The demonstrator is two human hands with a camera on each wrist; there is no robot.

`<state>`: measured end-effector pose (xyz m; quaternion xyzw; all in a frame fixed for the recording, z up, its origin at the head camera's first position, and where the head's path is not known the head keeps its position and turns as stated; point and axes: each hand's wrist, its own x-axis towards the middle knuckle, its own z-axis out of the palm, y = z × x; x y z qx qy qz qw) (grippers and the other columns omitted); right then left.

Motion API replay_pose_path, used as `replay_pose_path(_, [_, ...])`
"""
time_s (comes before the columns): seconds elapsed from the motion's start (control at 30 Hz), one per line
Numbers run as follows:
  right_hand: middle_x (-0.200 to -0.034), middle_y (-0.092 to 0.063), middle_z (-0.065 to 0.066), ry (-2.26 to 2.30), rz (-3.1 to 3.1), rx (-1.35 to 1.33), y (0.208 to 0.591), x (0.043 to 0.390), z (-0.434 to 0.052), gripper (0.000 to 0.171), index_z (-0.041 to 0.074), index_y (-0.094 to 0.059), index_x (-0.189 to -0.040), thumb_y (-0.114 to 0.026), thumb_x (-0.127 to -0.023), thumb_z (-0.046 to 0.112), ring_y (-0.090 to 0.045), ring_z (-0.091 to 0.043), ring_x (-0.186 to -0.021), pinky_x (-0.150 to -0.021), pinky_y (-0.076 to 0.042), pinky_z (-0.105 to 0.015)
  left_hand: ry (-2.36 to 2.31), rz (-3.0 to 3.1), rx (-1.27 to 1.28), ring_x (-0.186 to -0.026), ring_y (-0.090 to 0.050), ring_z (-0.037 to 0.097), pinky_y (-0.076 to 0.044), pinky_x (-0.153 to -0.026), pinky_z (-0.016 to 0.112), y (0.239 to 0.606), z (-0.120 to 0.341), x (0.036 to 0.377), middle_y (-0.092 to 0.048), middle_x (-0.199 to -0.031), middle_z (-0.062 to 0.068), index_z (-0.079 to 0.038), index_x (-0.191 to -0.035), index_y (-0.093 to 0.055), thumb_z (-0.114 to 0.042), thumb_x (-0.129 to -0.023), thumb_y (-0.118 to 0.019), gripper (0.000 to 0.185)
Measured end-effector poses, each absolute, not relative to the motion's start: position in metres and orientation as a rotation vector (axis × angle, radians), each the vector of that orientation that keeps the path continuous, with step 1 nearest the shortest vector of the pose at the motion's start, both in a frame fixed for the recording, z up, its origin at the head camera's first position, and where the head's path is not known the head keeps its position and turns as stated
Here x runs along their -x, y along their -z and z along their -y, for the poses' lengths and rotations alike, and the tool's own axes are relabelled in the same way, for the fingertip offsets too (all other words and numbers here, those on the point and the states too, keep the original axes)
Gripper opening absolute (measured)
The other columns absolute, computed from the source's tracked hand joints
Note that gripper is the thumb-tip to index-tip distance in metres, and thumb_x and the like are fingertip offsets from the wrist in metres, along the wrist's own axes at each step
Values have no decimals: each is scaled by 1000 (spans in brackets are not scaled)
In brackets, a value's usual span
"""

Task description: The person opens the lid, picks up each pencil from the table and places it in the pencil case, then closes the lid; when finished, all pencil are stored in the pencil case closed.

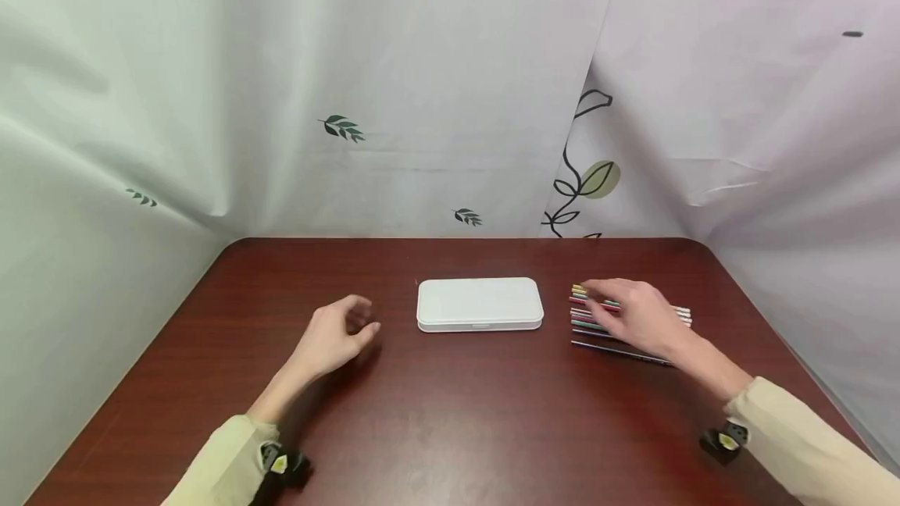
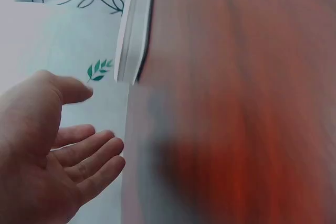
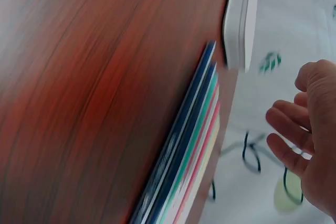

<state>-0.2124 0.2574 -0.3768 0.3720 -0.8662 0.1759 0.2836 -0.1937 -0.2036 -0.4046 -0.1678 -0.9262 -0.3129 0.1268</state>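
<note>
Curtained recording booth (image 1: 450,100), wooden table (image 1: 450,428)

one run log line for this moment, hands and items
left hand: open, empty, left of case | right hand: open, over pencils | case: shut, on table

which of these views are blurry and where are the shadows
Head view: sharp, with soft shadow on the table under the left hand. Left wrist view: wood grain smeared by blur, the white case soft. Right wrist view: the pens streaked, the right hand clearer.
</note>
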Motion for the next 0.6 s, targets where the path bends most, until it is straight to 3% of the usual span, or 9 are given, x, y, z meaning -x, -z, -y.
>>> replay_pose_path(0.27, [-98, -61, -3, -684, 2312, -1168, 391, 223, -199, 29, 6, -65, -102, -69, -74, 12, -56, -14, -88, -72, -45, -31, 1030, 2736, 636, -107, -45, 28, -40, -85, 39, 419, 171, 216, -47, -121, 17, 1, -129, -41, -32, -65, -79, 82])
replay_pose_path(0.6, [-109, -58, -6, -501, 2308, -1303, 409, 232, -152, 35, 6, -64, -103, -71, -71, 19, -50, -21, -104, -85, -38, -37, 939, 2751, 707, -119, -33, 27, -29, -95, 43, 430, 146, 232, -40, -130, 12, -2, -134, -35, -40, -58, -81, 97])
